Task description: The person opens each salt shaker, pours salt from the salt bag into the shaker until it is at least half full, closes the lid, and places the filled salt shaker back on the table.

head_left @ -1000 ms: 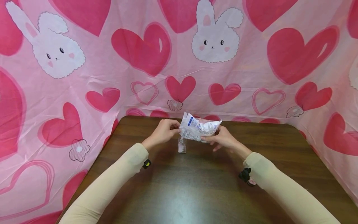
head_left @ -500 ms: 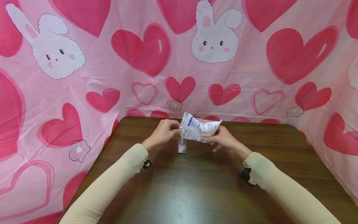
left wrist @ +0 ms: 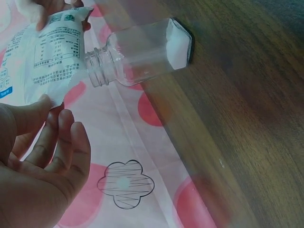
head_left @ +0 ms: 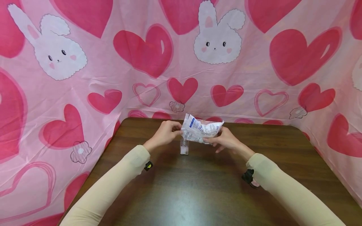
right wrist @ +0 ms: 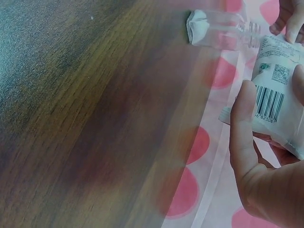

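Observation:
A printed white plastic bag [head_left: 202, 129] is tilted over a small clear bottle [head_left: 184, 145], its lower left corner at the bottle's mouth. My left hand [head_left: 165, 132] pinches the bag's left edge between thumb and fingers. At the other end, my right hand [head_left: 228, 140] grips the bag from beneath, thumb on its front. The bottle stands upright on the table; its threaded neck [left wrist: 99, 66] shows uncapped in the left wrist view. White powder [left wrist: 178, 47] fills the bottom of it. A barcode [right wrist: 270, 103] faces the right wrist camera.
The dark wooden table [head_left: 181, 182] ends just behind the bottle and bag. Pink cloth [head_left: 175, 69] with hearts and rabbits hangs around its back and sides. A small pink and dark round thing [head_left: 255, 183] lies partly hidden by the right sleeve.
The white powder at the bottle's bottom looks fuller and clearer than one second ago. Both hands and the bag have stayed almost in place.

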`<state>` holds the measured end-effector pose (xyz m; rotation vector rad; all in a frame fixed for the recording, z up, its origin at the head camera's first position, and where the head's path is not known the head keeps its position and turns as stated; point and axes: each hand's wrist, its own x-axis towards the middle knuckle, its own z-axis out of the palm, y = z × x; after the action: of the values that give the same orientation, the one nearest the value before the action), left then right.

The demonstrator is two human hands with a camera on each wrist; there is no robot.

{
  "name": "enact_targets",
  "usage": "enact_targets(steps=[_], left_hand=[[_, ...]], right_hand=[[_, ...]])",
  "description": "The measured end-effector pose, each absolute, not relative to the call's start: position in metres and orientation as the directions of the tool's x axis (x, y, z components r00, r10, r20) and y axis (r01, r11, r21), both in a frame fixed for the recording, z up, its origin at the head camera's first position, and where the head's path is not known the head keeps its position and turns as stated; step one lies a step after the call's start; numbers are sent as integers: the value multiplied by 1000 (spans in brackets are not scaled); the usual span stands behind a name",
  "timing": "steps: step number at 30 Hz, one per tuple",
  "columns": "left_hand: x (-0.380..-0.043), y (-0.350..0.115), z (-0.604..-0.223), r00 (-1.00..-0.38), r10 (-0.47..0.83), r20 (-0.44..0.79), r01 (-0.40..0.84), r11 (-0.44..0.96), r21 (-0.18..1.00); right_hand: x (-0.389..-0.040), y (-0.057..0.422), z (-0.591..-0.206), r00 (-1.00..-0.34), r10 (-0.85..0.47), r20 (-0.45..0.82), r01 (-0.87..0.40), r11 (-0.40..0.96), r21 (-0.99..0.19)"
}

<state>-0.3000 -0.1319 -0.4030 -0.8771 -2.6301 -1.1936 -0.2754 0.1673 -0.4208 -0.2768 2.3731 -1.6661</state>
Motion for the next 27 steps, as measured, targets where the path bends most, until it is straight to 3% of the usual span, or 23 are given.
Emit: enact_targets(steps=[27], left_hand=[[-301,-132,-405,-821,461,337,557,515,651]], right_hand=[[-274,167,-418,-957,-278,-77,-30,360,-932]])
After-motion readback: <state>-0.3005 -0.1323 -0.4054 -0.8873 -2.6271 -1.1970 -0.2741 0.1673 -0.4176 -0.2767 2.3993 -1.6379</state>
